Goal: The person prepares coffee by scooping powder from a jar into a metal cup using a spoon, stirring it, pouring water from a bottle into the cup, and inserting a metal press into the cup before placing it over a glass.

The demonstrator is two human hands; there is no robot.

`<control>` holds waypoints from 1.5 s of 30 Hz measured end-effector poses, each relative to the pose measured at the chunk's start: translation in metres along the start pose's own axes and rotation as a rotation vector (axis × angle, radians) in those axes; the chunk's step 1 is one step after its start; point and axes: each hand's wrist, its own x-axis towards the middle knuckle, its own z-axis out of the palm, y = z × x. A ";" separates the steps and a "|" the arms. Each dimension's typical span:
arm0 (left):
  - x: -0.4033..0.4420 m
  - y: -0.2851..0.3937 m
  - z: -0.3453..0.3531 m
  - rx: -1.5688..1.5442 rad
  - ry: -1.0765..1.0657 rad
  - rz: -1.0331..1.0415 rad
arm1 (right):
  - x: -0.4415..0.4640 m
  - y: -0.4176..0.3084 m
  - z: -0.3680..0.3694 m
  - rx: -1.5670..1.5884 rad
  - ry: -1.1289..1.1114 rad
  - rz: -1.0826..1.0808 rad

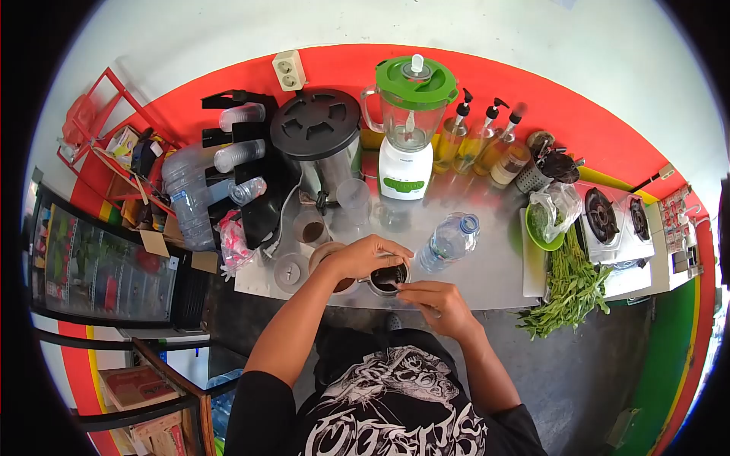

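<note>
A metal cup of dark liquid stands near the front edge of the steel counter. My left hand is at the cup's upper left rim, fingers bent together over it; whether they grip the rim is hard to tell. On the cup's right side, my right hand is closed on a spoon, whose handle shows below the fingers and whose other end reaches to the cup. Partly behind my left forearm is a container of brown powder. A clear water bottle stands to the right of the cup.
A green-lidded blender and a steel drum with a black lid stand at the back. Pump bottles are right of the blender. Leafy greens hang over the front edge beside a gas stove. Plastic cups stand left.
</note>
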 end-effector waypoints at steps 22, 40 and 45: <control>-0.040 -0.019 0.072 0.232 0.762 0.222 | 0.006 -0.029 0.050 -0.404 0.347 0.092; -0.035 -0.007 0.028 0.127 0.446 0.068 | 0.015 -0.047 0.011 -0.293 0.176 0.104; -0.035 -0.021 0.037 0.079 0.489 0.111 | 0.010 -0.044 0.039 -0.441 0.160 0.115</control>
